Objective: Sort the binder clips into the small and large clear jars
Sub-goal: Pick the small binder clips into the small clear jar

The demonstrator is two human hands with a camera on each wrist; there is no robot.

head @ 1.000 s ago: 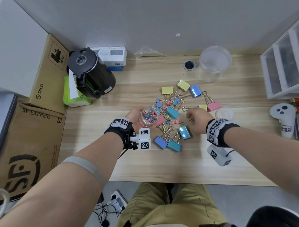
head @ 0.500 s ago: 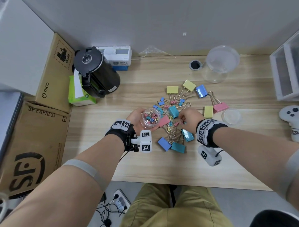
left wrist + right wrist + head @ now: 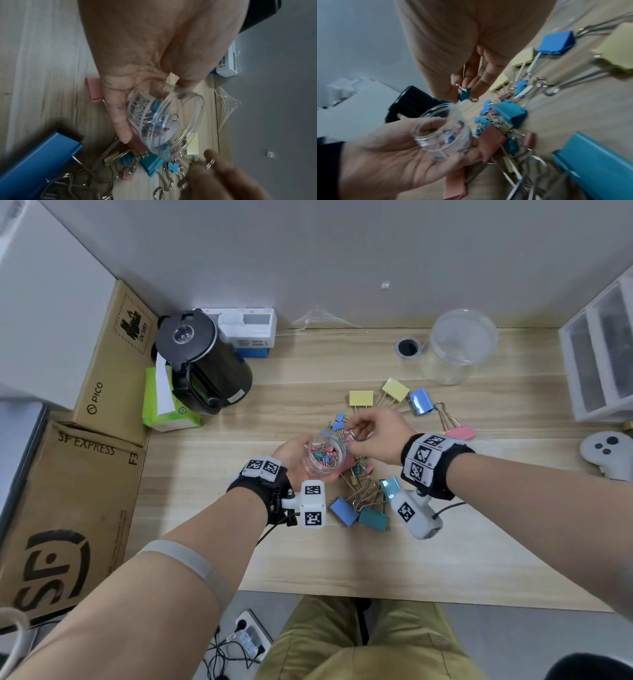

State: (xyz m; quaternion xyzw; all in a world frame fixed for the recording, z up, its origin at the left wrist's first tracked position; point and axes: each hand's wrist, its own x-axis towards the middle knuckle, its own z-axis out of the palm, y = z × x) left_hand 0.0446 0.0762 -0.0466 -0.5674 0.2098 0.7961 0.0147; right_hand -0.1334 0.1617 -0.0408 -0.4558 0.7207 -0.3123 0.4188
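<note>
- Head view: the left hand (image 3: pixel 294 457) cups the small jar (image 3: pixel 325 453), fingers curled round its wall; the jar, part-filled with small clips, sits tilted in the palm.
- Just right of the jar's mouth, the right hand (image 3: pixel 376 436) pinches a small teal clip (image 3: pixel 464 94) by its wire handle.
- Released short of the rim, that clip would likely bounce back into the loose clip pile (image 3: pixel 363 484) below the jar.
- Far right of the jar stands the large jar (image 3: pixel 459 350), apparently empty.

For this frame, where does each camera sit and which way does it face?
Head: above the desk, looking down; both forearms, left hand, right hand.
Left wrist: along the left palm, toward the small jar.
Right wrist: along the right fingers pinching a teal clip.
All three views share the small jar.
</note>
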